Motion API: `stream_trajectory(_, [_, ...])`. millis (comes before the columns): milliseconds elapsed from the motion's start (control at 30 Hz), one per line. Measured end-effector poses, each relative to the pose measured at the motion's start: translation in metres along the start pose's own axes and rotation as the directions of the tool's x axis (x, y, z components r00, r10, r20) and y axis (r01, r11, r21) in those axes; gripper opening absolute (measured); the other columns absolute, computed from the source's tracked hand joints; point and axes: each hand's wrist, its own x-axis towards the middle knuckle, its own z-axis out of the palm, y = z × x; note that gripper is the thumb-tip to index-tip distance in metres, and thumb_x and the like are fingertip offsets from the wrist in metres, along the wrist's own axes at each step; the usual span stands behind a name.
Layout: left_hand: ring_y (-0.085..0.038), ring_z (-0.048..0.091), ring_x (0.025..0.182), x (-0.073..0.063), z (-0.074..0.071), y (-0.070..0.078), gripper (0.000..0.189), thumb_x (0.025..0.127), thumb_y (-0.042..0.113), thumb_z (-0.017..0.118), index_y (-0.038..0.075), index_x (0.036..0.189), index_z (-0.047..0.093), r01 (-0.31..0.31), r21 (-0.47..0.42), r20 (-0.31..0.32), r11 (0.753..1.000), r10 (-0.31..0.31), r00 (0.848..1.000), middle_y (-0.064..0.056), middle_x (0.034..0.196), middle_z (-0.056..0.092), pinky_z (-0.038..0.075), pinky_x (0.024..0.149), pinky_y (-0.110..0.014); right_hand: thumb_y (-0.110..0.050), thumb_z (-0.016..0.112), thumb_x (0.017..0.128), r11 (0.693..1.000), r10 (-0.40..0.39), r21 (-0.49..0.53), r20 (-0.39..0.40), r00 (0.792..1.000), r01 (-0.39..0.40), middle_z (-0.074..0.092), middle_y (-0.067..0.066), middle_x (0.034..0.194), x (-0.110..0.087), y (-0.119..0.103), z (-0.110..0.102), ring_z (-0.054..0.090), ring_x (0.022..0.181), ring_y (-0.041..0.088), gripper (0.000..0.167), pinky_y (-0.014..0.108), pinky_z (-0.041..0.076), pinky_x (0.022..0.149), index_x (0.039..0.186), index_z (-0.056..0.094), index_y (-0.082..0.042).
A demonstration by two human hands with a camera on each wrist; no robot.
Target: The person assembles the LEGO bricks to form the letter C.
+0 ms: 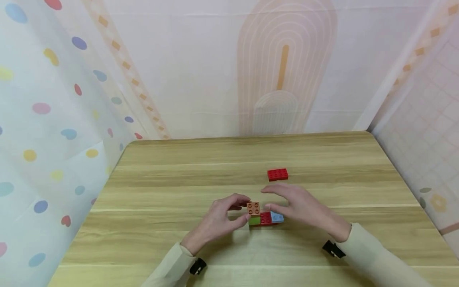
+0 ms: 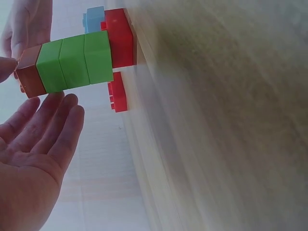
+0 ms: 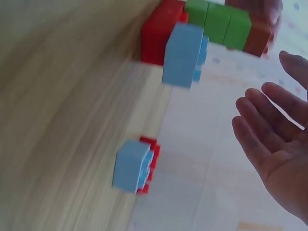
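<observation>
A small tower of toy building bricks stands on the table: several stacked green bricks [image 2: 74, 62] with a brown brick [image 1: 253, 208] on top. They rise from the left end of a red base brick [image 2: 120, 38]; a light blue brick [image 1: 277, 217] sits on its right end. My left hand [image 1: 227, 215] is spread beside the tower, thumb and fingertips right at the brown brick's sides. To the tower's right, my right hand [image 1: 297, 203] has its fingers loosely extended and holds nothing, hovering above the blue brick.
A loose red brick [image 1: 277, 174] lies behind the tower. Another light blue brick [image 3: 131, 166] stands on the table in the right wrist view, hidden in the head view. The wooden table [image 1: 161, 171] meets patterned curtains at the back and sides.
</observation>
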Motion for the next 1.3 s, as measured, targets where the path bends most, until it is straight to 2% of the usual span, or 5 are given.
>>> stream_trajectory(167, [-0.021,0.064,0.109,0.001,0.000,0.003,0.044,0.092,0.027,0.071,0.007,0.129,0.059,0.008,0.013,0.009,1.000,-0.009,1.000,0.000,0.122,0.067,0.052,0.096,-0.034,-0.029,0.072,0.093,0.999,0.032,-0.010,-0.052,0.998,-0.033,0.063,0.003,0.130,0.003,0.010,-0.008,0.059,0.119,0.023,0.044,0.046,0.051,0.097,0.132,0.062,-0.011])
stream_trajectory(333, [-0.020,0.063,0.110,0.001,0.001,0.005,0.042,0.092,0.030,0.070,0.011,0.128,0.060,0.024,0.029,0.017,0.999,-0.024,1.000,0.001,0.123,0.066,0.052,0.095,-0.033,-0.028,0.071,0.093,0.999,0.034,-0.003,-0.077,0.996,-0.034,0.063,0.005,0.130,0.006,0.022,-0.014,0.058,0.121,0.024,0.044,0.046,0.049,0.100,0.132,0.061,-0.010])
stream_trajectory(700, [-0.022,0.064,0.109,0.003,0.002,0.005,0.040,0.091,0.026,0.072,0.012,0.127,0.062,0.033,0.060,0.038,0.998,-0.036,0.999,0.001,0.122,0.066,0.052,0.096,-0.033,-0.023,0.072,0.093,0.998,0.051,-0.027,-0.076,0.996,-0.054,0.061,0.013,0.132,0.015,0.048,-0.021,0.058,0.120,0.032,0.045,0.050,0.049,0.099,0.132,0.059,-0.003])
stream_trajectory(1100, [-0.015,0.063,0.108,0.004,0.002,0.007,0.038,0.091,0.026,0.072,0.013,0.126,0.063,0.039,0.097,0.036,0.995,-0.043,0.998,0.003,0.120,0.067,0.052,0.094,-0.032,-0.034,0.069,0.095,0.985,0.174,0.005,0.011,0.985,-0.174,0.056,0.013,0.139,0.027,0.068,-0.029,0.050,0.129,0.033,0.054,0.053,0.042,0.106,0.139,0.055,-0.006])
stream_trajectory(1300, [-0.016,0.063,0.108,0.003,0.002,0.008,0.037,0.092,0.026,0.072,0.013,0.125,0.063,0.046,0.090,0.041,0.995,-0.050,0.998,0.002,0.120,0.067,0.052,0.094,-0.032,-0.032,0.070,0.094,0.982,0.186,0.004,0.070,0.980,-0.187,0.054,0.012,0.142,0.033,0.078,-0.029,0.049,0.131,0.034,0.057,0.053,0.041,0.106,0.142,0.052,-0.005])
